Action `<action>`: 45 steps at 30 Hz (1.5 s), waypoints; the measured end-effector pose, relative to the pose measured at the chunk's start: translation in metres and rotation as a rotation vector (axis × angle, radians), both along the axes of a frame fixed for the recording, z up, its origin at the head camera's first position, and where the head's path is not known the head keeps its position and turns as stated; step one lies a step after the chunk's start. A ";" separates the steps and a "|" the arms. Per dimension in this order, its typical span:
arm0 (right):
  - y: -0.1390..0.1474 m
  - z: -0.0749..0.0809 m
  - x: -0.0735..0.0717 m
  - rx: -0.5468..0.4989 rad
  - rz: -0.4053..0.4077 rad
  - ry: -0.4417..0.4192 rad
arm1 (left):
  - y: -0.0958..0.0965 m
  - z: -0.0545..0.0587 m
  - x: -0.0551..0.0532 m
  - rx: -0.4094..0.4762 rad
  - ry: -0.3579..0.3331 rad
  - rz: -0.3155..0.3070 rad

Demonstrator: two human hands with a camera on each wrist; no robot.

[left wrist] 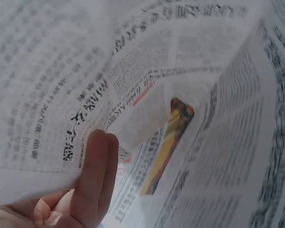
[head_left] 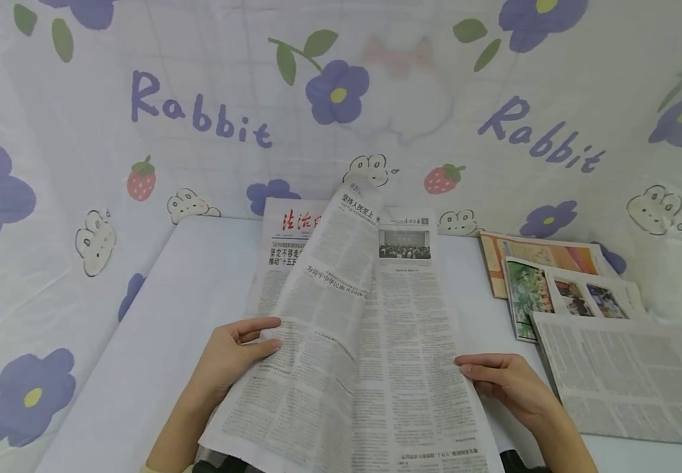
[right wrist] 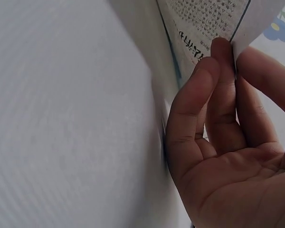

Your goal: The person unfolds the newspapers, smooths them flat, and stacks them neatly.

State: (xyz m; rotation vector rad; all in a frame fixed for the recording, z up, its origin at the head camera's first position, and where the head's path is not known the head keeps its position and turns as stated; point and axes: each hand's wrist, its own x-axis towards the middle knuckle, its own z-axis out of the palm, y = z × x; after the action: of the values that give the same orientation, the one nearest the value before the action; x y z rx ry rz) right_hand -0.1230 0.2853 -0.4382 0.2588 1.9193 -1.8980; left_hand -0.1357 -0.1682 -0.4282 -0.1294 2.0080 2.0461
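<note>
A newspaper (head_left: 412, 341) over the middle of a white counter (head_left: 158, 328) looks only partly opened, one page (head_left: 317, 302) lifted and not yet flat, left grip (head_left: 231, 355) and right grip (head_left: 512, 384) each pinching an edge, thumb against fingers.

- Left forearm (head_left: 182, 417) angles up and inward; left hand (head_left: 231, 355) pinches between thumb (head_left: 265, 348) and fingers (left wrist: 92, 175), two lying side by side, nearly straight.
- Right forearm (head_left: 567, 439) angles up and inward; right hand (head_left: 515, 387) pinches, fingers bent, palm (right wrist: 232, 183) facing its wrist camera.
- Hands well apart.
</note>
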 end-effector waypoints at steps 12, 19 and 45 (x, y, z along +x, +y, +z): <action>0.003 -0.001 -0.001 0.070 0.014 0.023 | -0.039 -0.014 -0.003 -0.038 -0.018 -0.047; 0.006 -0.003 -0.001 0.135 0.005 0.024 | -0.052 -0.014 -0.006 -0.035 -0.007 -0.050; 0.002 -0.008 -0.001 0.157 0.050 0.042 | -0.048 -0.023 -0.005 -0.042 0.003 -0.055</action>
State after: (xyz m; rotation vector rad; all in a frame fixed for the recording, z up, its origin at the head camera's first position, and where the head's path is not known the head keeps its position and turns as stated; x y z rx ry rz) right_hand -0.1237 0.2877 -0.4467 0.2176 2.0861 -1.7364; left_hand -0.1408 -0.2165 -0.4514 -0.0784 2.0346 1.9728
